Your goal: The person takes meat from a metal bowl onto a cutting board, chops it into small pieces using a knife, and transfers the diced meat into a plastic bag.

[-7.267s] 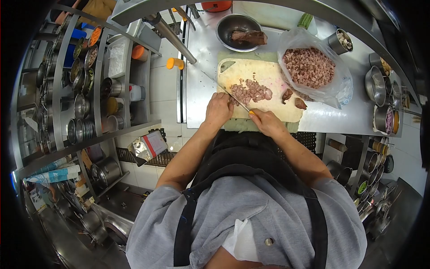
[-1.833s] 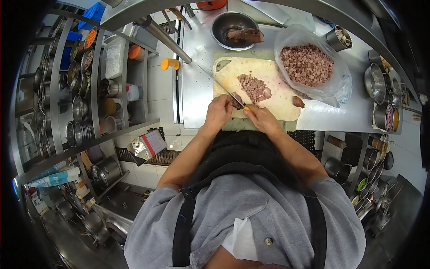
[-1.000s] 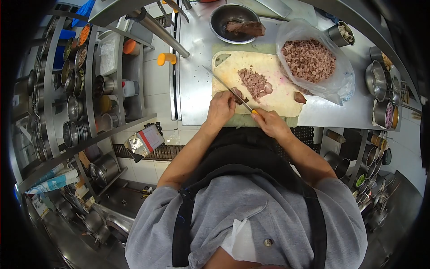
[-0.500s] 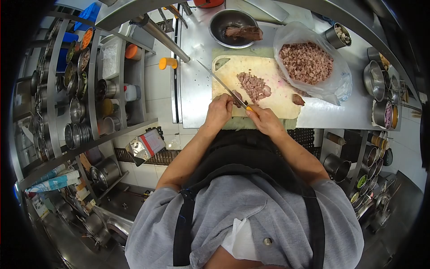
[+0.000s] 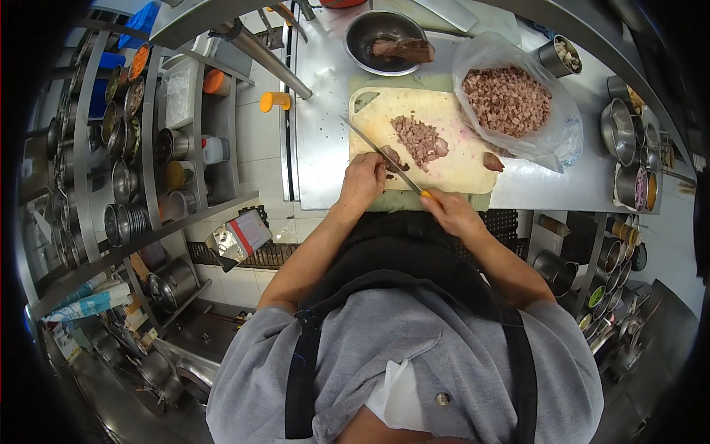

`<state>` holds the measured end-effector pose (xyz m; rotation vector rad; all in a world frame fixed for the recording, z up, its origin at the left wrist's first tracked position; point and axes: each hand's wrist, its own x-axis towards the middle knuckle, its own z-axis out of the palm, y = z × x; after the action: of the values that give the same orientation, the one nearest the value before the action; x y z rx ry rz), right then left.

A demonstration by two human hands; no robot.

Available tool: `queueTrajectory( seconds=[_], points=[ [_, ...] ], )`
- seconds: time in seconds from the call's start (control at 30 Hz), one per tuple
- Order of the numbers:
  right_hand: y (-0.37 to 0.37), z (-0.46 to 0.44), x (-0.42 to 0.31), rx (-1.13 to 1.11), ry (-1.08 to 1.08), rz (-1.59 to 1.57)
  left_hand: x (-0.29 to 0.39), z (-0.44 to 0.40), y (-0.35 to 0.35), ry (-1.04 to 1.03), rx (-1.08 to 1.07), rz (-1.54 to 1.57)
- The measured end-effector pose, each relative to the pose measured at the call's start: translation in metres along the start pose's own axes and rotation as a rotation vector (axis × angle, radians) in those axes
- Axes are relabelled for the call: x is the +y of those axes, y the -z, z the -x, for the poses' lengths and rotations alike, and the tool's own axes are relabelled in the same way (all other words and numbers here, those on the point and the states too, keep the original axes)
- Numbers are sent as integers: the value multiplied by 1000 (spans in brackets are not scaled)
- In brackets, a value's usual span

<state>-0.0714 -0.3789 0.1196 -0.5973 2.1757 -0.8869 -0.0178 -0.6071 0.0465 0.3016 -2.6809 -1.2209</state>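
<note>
My right hand point(image 5: 454, 213) is closed around the yellow handle of a long knife point(image 5: 379, 151). Its blade slants up and left across the lower left of a cream cutting board point(image 5: 466, 174). Curled fingers of my left hand point(image 5: 362, 182) press a small piece of meat point(image 5: 391, 154) to the board, right against the blade; part of that piece is hidden. Just beyond the knife lies a pile of diced meat point(image 5: 418, 139). A separate chunk of meat point(image 5: 492, 162) rests near the board's right edge.
A clear plastic bag point(image 5: 563, 129) full of diced meat stands at the right of the board. Behind is a metal bowl point(image 5: 362, 55) holding a large meat piece point(image 5: 403, 50). Metal containers point(image 5: 620, 133) line the counter's right end; an overhead shelf post point(image 5: 266, 59) rises at left.
My right hand has drawn the knife back, right and toward my body, so its tip now lies closer over the board. My left hand has barely moved.
</note>
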Motion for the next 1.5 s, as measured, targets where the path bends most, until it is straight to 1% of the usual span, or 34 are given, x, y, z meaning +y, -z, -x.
queueTrajectory(
  seconds=[0.03,0.07,0.13,0.23,0.3,0.37,0.43,0.5,0.53,0.57,0.6,0.63,0.7,0.73,0.8,0.83,0.9,0.93,1.0,1.1,1.13,1.2,1.23,1.3,1.33,1.4,1.5],
  points=[
    [-4,-6,-2,38,43,13,-1,1,-1,-2,-8,1],
    [-9,-14,-1,43,41,10,-3,0,-1,7,9,1],
    [-22,-30,3,66,129,-22,-9,0,-1,10,22,-8],
    [-32,-38,5,98,178,-52,-12,0,0,-23,62,-29],
    [-34,-39,5,128,203,-42,-9,-1,2,15,20,-18],
    [-32,-36,6,148,222,-29,-7,-2,4,-14,28,-42],
    [-22,-31,-2,86,189,-54,-6,-2,8,-39,36,-67],
    [-11,-20,-12,107,161,-85,-4,-3,12,-11,-47,-4],
    [-6,-16,-13,126,129,-118,-3,-5,15,-14,-45,-3],
    [-5,-14,-8,129,130,-115,-1,-7,17,-66,-39,-11],
    [-3,-12,-2,158,78,-110,-2,-8,19,-120,-34,-20],
    [-1,-11,3,188,24,-105,-5,-11,18,-124,-34,-18],
    [4,-6,9,176,-13,-78,-10,-18,18,-197,-167,-124],
    [7,-5,9,162,-49,-53,-10,-21,20,-197,-165,-124],
    [6,-1,14,161,-47,-50,-9,-26,24,-232,-238,-167],
    [4,1,16,160,-45,-47,-10,-28,28,-234,-238,-167],
    [-2,4,20,165,-41,-32,-8,-30,38,-174,-339,-119],
    [-4,5,21,170,-36,-14,-5,-30,41,-174,-342,-120],
    [-8,6,19,154,-31,-8,2,-28,48,36,-554,-136],
    [-10,3,4,137,2,-10,4,-31,43,54,-578,-92],
    [-10,1,0,136,25,-18,0,-32,38,54,-575,-93],
    [-12,-4,-3,138,33,-31,-6,-31,30,-85,-400,-221],
    [-12,-6,-4,140,40,-44,-3,-28,29,-81,-399,-220],
    [-12,-8,-5,134,53,-40,3,-19,29,-85,-139,-212],
    [-10,-10,-5,135,65,-36,3,-17,30,-84,-138,-212],
    [-8,-12,-5,116,82,-31,3,-12,31,27,-176,-205],
    [-8,-16,-4,79,119,-20,2,-8,27,77,-137,-129]
  ],
)
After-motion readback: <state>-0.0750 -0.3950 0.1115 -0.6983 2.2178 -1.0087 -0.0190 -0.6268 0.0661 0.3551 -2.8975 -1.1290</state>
